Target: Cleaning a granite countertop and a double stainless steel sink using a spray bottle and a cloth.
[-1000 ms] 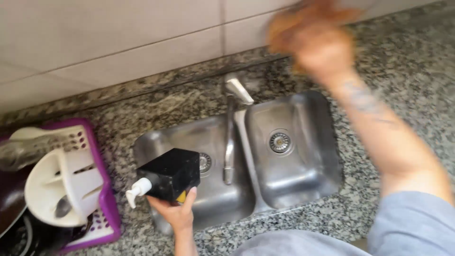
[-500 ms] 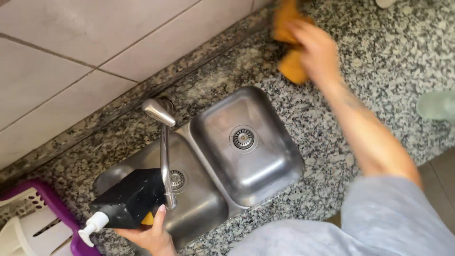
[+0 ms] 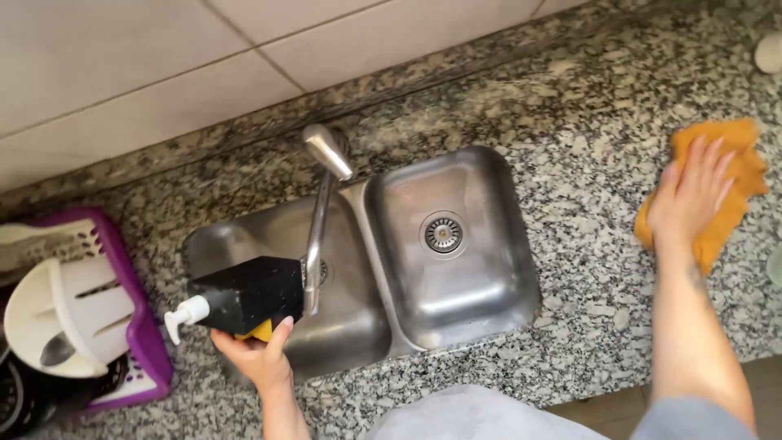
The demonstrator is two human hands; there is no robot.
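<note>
Orange cloth [image 3: 717,191] now lower on counter [image 3: 586,163] under flat right hand [image 3: 688,200]; left hand [image 3: 252,350] still clamped on black dispenser [image 3: 244,295].

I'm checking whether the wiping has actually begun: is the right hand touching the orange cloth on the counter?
Touching. The head view shows the right hand lying flat on the orange cloth, fingers spread across it with no gap, pressing it onto the granite counter.

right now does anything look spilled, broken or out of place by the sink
Nothing spilled or broken. The one oddity: the left hand holds the black soap dispenser tipped on its side over the left sink basin.
</note>
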